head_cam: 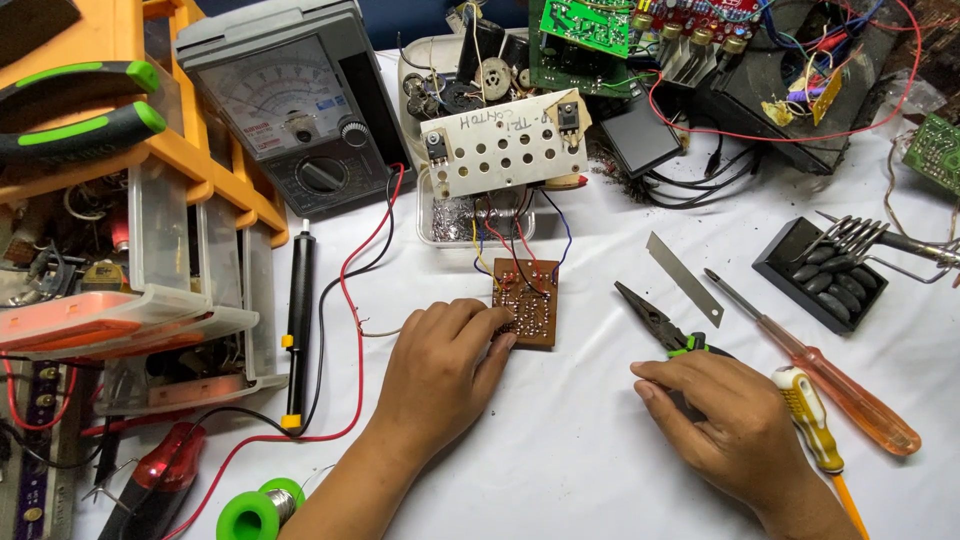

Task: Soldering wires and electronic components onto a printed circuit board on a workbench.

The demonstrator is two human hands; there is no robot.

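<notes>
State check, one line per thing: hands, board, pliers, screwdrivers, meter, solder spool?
left hand: fingertips resting on circuit board
circuit board: flat on table, wires attached
right hand: lying over pliers' handles
pliers: on table, jaws shut
orange screwdriver: lying loose, untouched
yellow screwdriver: lying against right hand
multimeter: propped up, tilted
solder spool: lying on table

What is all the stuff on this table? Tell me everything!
circuit board: 1, brown, centre, wired to the plate
metal plate: 1, white with holes, above the board
multimeter: 1, grey, top left
soldering iron: 1, black, left of centre
solder spool: 1, green, bottom left
pliers: 1, black and green, right of the board
blade: 1, silver, beside the pliers
screwdriver: 1, orange, right
drawer organiser: 1, orange, left
left hand: fingertips on the board
right hand: over the pliers' handles
</notes>
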